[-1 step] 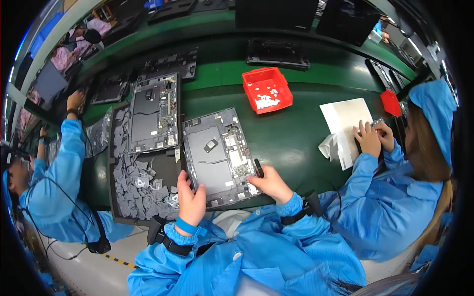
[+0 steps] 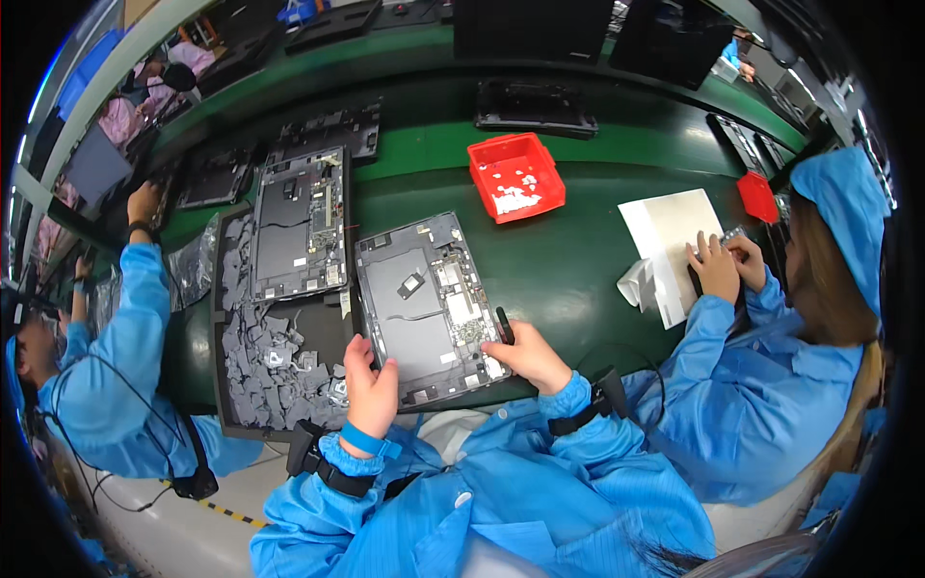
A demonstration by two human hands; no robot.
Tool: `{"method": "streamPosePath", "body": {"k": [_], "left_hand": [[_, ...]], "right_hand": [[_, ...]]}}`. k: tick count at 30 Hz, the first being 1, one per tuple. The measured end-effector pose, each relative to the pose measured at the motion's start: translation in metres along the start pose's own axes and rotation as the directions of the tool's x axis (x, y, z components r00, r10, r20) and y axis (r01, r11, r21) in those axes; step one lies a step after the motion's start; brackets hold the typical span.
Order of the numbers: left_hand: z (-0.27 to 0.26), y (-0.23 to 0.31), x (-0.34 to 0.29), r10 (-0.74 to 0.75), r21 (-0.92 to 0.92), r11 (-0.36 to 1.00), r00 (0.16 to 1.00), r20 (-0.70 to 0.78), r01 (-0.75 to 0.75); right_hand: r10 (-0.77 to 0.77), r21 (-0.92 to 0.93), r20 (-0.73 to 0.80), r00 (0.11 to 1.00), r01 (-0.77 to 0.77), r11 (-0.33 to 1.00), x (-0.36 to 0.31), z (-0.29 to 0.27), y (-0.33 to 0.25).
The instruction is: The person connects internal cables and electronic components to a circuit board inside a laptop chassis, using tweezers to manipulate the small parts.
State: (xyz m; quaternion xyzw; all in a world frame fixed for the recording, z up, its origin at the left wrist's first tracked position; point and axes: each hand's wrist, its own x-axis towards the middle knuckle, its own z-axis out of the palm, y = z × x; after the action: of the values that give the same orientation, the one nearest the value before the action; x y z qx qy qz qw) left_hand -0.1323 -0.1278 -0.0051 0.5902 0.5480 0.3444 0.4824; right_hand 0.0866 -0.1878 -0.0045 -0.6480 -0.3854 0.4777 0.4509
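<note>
The left grip is at the near left part of an open laptop chassis, its thumb and fingers apart at the edge; whether they press on it cannot be told. The right grip rests at the near right edge, a digit on the board side, and seems to pinch a slim black tool that juts out past the fingers. The chassis lies between the two, tilted a little on the green desk.

Judging by how things lie, work on this chassis is under way: the inside is uncovered, and a circuit board sits in place just ahead of the right grip. A thin dark cable crosses the bare grey bay between the grips, and a small dark block lies farther up. Which parts are fastened is too small to tell, so what remains cannot be counted.

Just left of the left grip, a dark tray holds grey scraps. Beyond that grip, a second open chassis rests over the tray's far part, also uncovered. Well ahead of the right grip is a red bin with white bits in it. Off to that grip's right, a co-worker's hand is over a pale sheet. Farthest ahead, another dark chassis lies flat.
</note>
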Motion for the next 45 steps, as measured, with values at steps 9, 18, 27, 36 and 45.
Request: {"method": "streamPosePath", "body": {"k": [9,18,27,36,45], "left_hand": [[-0.025,0.044,0.009,-0.185,-0.497,0.804,0.931,0.315,0.328],[-0.078,0.111,0.050,0.157,-0.777,0.629,0.979,0.127,-0.001],[-0.110,0.079,0.090,0.127,-0.770,0.498,0.912,-0.391,-0.399],[-0.110,0.072,0.097,0.100,-0.714,0.541,0.877,-0.469,-0.444],[-0.095,0.067,0.090,0.089,-0.757,0.517,0.905,-0.416,-0.399]], "right_hand": [[-0.051,0.353,0.014,0.999,0.043,0.935,-0.025,-0.033,-0.038],[-0.252,0.377,0.182,0.950,0.169,0.911,0.084,-0.019,-0.166],[-0.046,-0.198,-0.191,0.980,0.007,0.980,0.353,0.088,-0.143],[0.059,-0.308,-0.021,0.998,-0.063,0.949,0.441,0.115,-0.115],[0.207,0.201,0.161,0.965,-0.238,0.950,0.412,0.095,-0.159]]}}
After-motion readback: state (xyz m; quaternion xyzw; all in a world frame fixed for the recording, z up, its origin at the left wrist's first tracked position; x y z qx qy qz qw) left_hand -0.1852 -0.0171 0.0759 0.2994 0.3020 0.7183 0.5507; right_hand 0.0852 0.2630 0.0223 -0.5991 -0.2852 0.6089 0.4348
